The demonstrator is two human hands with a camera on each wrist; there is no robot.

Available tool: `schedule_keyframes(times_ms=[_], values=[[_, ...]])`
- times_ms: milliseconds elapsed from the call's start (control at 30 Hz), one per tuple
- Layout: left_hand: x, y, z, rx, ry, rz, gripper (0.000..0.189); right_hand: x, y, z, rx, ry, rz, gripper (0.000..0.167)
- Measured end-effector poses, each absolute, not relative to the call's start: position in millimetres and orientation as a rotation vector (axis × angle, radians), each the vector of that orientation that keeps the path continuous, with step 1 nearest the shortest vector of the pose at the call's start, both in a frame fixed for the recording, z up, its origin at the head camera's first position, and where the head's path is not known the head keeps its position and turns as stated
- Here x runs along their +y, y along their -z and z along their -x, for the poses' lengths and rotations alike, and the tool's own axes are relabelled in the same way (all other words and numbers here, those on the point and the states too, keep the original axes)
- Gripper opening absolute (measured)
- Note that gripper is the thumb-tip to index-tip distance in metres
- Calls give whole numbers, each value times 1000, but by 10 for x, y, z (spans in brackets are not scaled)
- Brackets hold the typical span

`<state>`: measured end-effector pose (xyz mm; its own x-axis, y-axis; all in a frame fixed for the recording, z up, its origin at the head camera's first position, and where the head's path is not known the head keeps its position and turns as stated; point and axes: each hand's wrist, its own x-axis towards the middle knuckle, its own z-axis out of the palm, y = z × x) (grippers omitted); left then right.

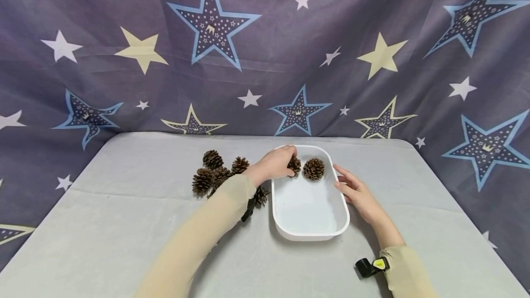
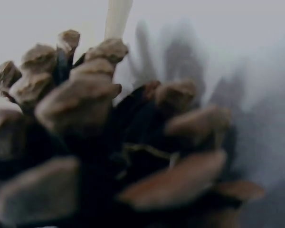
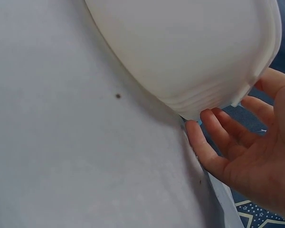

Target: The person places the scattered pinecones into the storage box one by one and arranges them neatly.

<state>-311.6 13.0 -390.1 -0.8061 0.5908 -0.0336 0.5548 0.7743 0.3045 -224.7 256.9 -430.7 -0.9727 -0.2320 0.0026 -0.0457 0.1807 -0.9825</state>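
Observation:
A white plastic tub [image 1: 310,215] stands on the table. My left hand [image 1: 275,164] reaches over its left rim and grips a brown pine cone [image 1: 294,166] inside, thumb and fingers around it. Another pine cone [image 1: 313,169] sits just right of it on the tub floor. My right hand [image 1: 357,192] rests its fingertips against the tub's right outer wall, the fingers loosely bent, as the right wrist view also shows. A pine cone [image 2: 85,109] fills much of the left wrist view, close up and blurred.
Several more pine cones [image 1: 212,176] lie in a cluster left of the tub, partly behind my left forearm. One pine cone [image 1: 261,197] lies close to the tub's left wall. A grey cloth covers the table [image 1: 124,224]; a star-patterned curtain [image 1: 265,59] hangs behind.

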Motion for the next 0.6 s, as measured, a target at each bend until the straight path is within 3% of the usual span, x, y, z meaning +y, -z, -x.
schedule_keyframes(times_ms=[600], values=[[88,3827,3064,2807,-405,-937,68,2578,4320,2252,2314,1885,281,57]])
